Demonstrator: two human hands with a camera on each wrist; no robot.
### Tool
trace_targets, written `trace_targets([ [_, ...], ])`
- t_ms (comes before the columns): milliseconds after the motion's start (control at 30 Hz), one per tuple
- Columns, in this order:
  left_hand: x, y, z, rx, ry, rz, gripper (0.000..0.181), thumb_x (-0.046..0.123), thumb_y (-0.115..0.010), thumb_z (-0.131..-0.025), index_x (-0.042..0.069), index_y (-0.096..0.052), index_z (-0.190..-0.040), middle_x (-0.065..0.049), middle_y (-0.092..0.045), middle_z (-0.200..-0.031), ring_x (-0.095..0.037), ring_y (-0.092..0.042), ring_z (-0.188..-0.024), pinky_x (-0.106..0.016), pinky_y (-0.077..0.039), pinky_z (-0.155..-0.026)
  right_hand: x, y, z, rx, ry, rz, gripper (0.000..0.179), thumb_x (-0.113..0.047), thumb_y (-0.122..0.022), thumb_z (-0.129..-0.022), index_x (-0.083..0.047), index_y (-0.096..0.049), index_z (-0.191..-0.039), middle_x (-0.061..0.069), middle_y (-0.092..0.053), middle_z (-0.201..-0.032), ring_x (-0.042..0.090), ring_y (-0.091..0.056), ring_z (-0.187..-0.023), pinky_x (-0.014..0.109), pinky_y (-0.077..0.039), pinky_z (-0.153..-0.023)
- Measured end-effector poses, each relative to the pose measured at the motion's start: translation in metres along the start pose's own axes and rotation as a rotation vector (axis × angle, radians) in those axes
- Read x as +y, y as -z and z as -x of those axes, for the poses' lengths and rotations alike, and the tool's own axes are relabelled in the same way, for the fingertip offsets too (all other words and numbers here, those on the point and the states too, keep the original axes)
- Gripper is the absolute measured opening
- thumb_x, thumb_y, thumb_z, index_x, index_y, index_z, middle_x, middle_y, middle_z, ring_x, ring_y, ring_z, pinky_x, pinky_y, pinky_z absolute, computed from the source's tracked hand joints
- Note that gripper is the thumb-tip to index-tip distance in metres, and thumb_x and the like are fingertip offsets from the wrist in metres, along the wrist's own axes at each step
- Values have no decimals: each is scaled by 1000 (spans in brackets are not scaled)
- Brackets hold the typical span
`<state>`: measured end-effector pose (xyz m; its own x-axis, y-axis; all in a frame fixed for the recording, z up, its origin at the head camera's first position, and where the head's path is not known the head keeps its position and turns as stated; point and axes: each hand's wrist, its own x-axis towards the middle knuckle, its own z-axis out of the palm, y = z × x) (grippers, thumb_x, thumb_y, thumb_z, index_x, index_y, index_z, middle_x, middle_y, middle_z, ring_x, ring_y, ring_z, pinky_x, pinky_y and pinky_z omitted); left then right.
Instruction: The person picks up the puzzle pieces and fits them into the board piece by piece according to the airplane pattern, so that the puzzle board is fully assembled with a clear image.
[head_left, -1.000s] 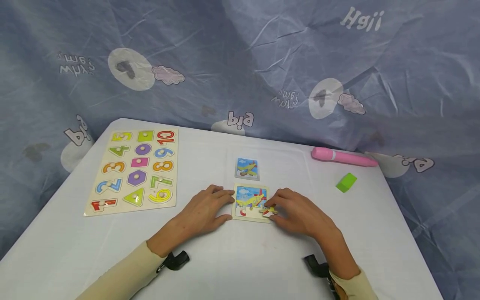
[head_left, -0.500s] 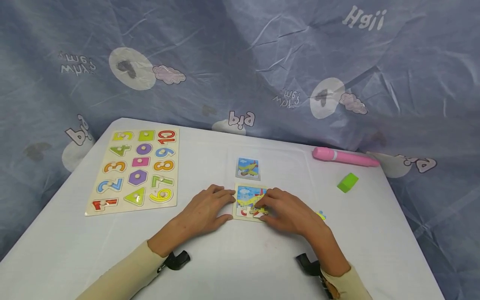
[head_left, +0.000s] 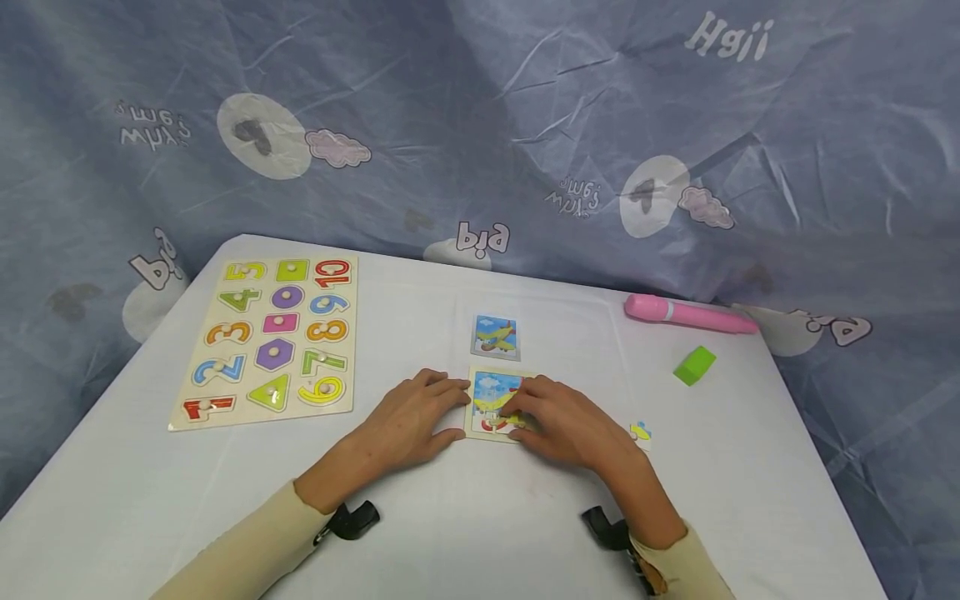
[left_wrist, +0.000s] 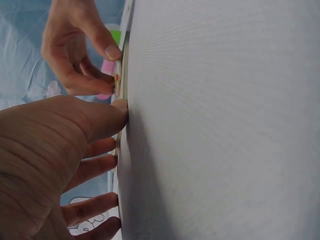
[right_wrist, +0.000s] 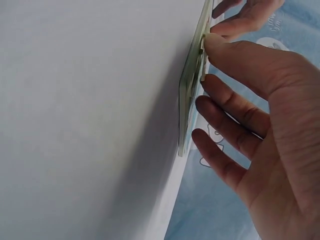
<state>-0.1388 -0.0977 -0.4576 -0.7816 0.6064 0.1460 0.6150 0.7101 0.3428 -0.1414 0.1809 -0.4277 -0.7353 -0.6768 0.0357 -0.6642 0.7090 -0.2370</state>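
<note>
A small wooden jigsaw board (head_left: 491, 437) with an airplane picture lies flat in the middle of the table. Along its left edge, my left hand (head_left: 408, 421) rests its thumb and fingertips, the fingers spread. My right hand (head_left: 573, 421) is over the board's lower right part and pinches a jigsaw piece (head_left: 516, 420) between thumb and index finger. In the right wrist view the same piece (right_wrist: 204, 62) shows only as a thin edge at the board's face. The right hand hides the board's right side.
Beyond the board lies a small airplane picture card (head_left: 496, 337). A loose jigsaw piece (head_left: 640, 432) sits right of the right wrist. Farther right are a green block (head_left: 694, 366) and a pink marker (head_left: 690, 315). A number and shape puzzle (head_left: 251, 358) occupies the table's left.
My right hand has moved left over the board with the pinched piece, covering more of the picture. The loose piece by the right wrist has come into view. My left hand stays put.
</note>
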Motion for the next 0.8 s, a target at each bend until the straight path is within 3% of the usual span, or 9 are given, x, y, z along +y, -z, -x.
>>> trace_targets([
  [500,1,3,1,5,-11,5,45,36,-83,-96,14,-73,-135,-2,-64,-152,-31,-57,-139,-51,-54,-108,-4,-2,-4,23,52,12,25,-22,-89,-92,-21,-81,-115,-4,-68,-110,14,-63,-103,35,-57,-89],
  [800,0,2,0,11,-15,9,45,34,-84,-95,13,-73,-134,-3,-65,-152,-31,-57,-139,-51,-54,-108,-5,-1,-2,1,24,12,27,-22,-87,-93,-21,-81,-119,-3,-68,-114,15,-64,-109,38,-58,-93],
])
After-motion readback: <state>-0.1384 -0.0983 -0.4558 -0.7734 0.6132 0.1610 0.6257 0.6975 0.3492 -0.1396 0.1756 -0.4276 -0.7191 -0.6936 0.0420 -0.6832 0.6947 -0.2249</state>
